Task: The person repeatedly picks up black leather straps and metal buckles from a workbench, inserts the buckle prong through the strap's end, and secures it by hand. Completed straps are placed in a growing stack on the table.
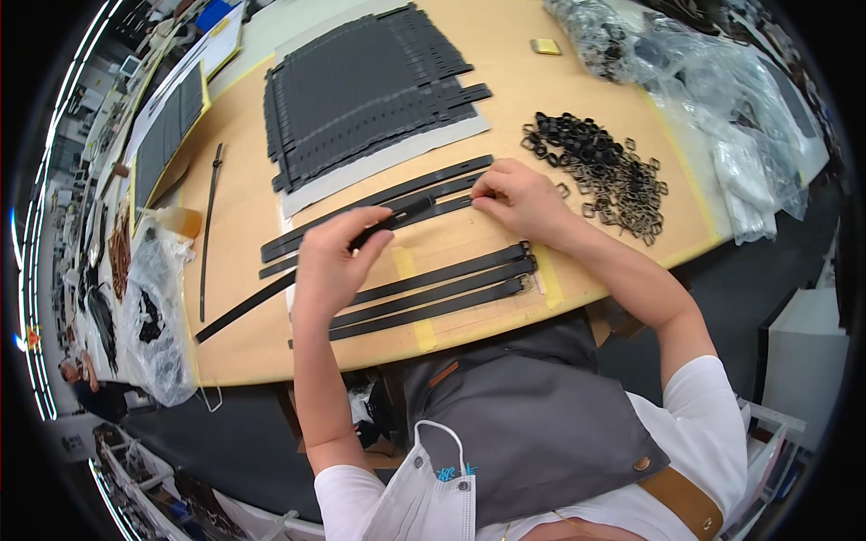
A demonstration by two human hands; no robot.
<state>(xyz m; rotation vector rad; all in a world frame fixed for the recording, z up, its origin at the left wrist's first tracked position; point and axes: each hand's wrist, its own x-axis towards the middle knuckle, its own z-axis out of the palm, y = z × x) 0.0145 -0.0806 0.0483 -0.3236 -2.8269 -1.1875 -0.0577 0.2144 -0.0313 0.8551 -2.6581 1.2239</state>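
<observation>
Left hand (338, 257): over the middle of the table (442, 236), thumb and fingers clamped on the held strap (242, 307).
Held strap: black, slanting from the near left of the table up into the left hand and out toward the right hand (521, 200).
Right hand: to the right of the left hand, fingers bent in at the right end of a far strap; whether they are clamped on it, I cannot tell.
Far straps (379, 204): side by side just beyond the left hand, partly hidden by it.
Near straps (433, 298): three, side by side by the near edge, buckles (527, 265) at their right ends.
Stack (361, 90): many dark straps on a pale sheet (388, 159), far side.
Loops (568, 140): black heap, far right, touching metal rings (622, 198).
Thin strap (210, 234): left side.
Bottle (179, 221): amber, far left.
</observation>
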